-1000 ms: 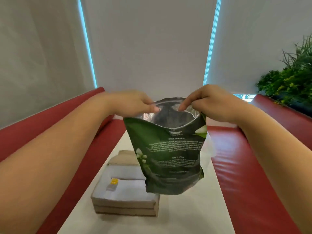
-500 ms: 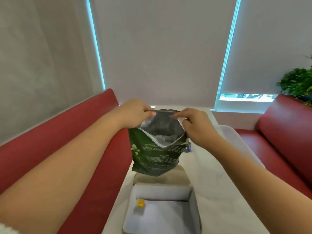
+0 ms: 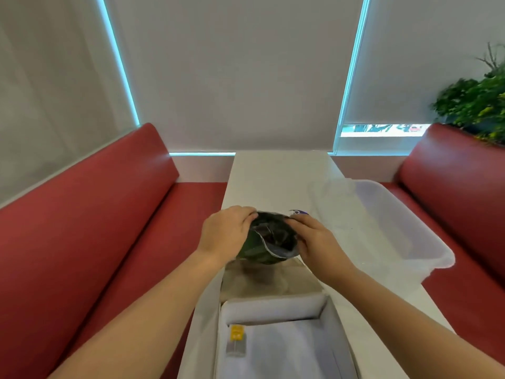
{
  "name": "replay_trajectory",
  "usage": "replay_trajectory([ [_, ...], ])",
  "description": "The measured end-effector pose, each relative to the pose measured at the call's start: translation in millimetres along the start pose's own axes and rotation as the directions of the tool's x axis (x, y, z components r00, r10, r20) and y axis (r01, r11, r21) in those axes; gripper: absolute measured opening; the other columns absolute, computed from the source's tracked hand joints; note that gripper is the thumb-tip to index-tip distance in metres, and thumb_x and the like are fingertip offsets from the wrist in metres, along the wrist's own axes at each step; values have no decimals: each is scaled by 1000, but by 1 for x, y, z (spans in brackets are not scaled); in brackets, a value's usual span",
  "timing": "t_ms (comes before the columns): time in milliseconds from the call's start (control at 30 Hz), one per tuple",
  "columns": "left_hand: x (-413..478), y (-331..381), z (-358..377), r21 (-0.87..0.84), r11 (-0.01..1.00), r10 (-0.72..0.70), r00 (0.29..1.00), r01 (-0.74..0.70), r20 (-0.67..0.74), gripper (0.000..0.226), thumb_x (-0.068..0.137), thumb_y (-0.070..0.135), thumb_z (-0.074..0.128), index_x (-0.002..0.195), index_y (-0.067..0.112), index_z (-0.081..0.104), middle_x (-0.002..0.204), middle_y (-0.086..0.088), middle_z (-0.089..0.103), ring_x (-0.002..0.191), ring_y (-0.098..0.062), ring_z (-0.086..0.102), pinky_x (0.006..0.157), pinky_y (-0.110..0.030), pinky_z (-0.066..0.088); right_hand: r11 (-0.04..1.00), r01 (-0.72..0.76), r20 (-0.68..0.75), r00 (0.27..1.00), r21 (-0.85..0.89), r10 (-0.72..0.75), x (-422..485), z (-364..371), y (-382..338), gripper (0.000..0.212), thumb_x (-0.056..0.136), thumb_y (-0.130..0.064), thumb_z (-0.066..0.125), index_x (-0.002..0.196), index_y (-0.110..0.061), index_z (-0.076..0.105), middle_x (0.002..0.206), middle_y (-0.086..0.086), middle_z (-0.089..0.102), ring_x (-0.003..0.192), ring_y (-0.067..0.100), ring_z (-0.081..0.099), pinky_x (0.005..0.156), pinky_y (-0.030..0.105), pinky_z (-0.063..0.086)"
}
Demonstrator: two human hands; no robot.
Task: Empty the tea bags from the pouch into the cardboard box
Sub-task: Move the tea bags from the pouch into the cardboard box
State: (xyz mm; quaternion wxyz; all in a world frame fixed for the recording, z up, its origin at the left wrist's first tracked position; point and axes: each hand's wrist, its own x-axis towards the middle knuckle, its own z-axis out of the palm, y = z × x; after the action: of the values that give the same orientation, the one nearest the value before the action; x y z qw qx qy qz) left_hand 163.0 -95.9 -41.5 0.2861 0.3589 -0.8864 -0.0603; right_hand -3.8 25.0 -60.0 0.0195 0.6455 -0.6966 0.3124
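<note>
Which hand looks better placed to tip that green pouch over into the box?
Probably the left hand: it wraps the green pouch around its body, while the right hand only pinches the open rim. The cardboard box sits just below, nearer the person.

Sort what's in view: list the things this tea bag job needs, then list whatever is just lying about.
Part of the job:
- green pouch, held open by the left hand and right hand
- cardboard box, open, below and nearer than the pouch
- yellow-tagged packet in the box, probably a tea bag

Just lying about:
- clear plastic tub
- red benches
- plant
</note>
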Motion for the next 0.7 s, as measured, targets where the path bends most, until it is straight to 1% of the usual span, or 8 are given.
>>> replay_trajectory([
  [67, -8, -4, 4, -31, 999, 34, 997, -31, 69, 31, 96, 39, 42, 115, 30, 65, 107, 8, 71, 94, -16, 66, 78, -36, 54, 1000, -4, 27, 1000, 10, 4, -10, 4, 5, 44, 82, 5, 57, 124, -6, 60, 127, 11, 58, 113, 28, 56, 99, 18, 37],
  [133, -16, -8, 3, -68, 994, 94, 986, -85, 135, 30, 95, 37, 46, 122, 33, 58, 113, 11, 68, 96, -12, 64, 80, -34, 54, 1000, -29, 78, 997, 8, 28, -19, 5, 9, 52, 79, 0, 63, 130, -10, 55, 132, 8, 53, 117, 25, 53, 102, 28, 43],
  [233, -30, -12, -2, -38, 979, 204, 968, -200, 148, 34, 91, 26, 55, 122, 33, 46, 125, 10, 56, 95, -12, 62, 72, -31, 55, 999, -50, 134, 990, -20, 53, -28, 5, 10, 65, 76, -7, 70, 136, -12, 47, 138, 6, 47, 125, 24, 46, 107, 30, 38],
  [333, -44, -12, -4, 128, 932, 323, 937, -340, 135, 31, 80, 13, 66, 106, 29, 59, 123, 1, 55, 95, -19, 60, 53, -23, 51, 998, -60, 134, 989, -32, 64, -30, 6, 7, 67, 76, -10, 72, 138, -13, 45, 140, 6, 44, 127, 24, 44, 108, 29, 36],
  [400, -50, -9, 0, 216, 906, 337, 930, -364, 149, 34, 73, 10, 70, 100, 31, 67, 126, -4, 57, 99, -26, 60, 52, -27, 51, 997, -74, 117, 990, -31, 77, -30, 7, 2, 69, 76, -11, 72, 139, -15, 43, 140, 5, 43, 127, 23, 43, 108, 30, 36],
  [500, -53, -4, 5, 246, 924, 245, 947, -294, 209, 50, 78, 11, 63, 120, 38, 60, 139, 0, 49, 105, -28, 59, 62, -34, 55, 995, -82, 146, 985, -52, 88, -28, 9, -1, 76, 74, -13, 74, 141, -15, 38, 141, 6, 41, 125, 24, 41, 107, 27, 33],
  [600, -48, -2, 2, 97, 980, 148, 961, -175, 232, 60, 85, 8, 48, 136, 38, 44, 142, 11, 48, 109, -20, 59, 79, -33, 53, 982, -55, 164, 983, -183, 86, -35, 9, -1, 81, 72, -27, 77, 142, -18, 36, 143, 5, 36, 124, 25, 38, 106, 40, 41],
  [700, -39, 2, -6, -33, 993, 120, 951, -115, 285, 60, 84, 5, 48, 135, 37, 47, 133, 9, 58, 111, -18, 60, 81, -30, 50, 927, 125, 73, 992, -352, -106, -48, 6, -7, 67, 73, -54, 66, 128, -19, 54, 130, 5, 50, 117, 26, 43, 95, 40, 42],
])
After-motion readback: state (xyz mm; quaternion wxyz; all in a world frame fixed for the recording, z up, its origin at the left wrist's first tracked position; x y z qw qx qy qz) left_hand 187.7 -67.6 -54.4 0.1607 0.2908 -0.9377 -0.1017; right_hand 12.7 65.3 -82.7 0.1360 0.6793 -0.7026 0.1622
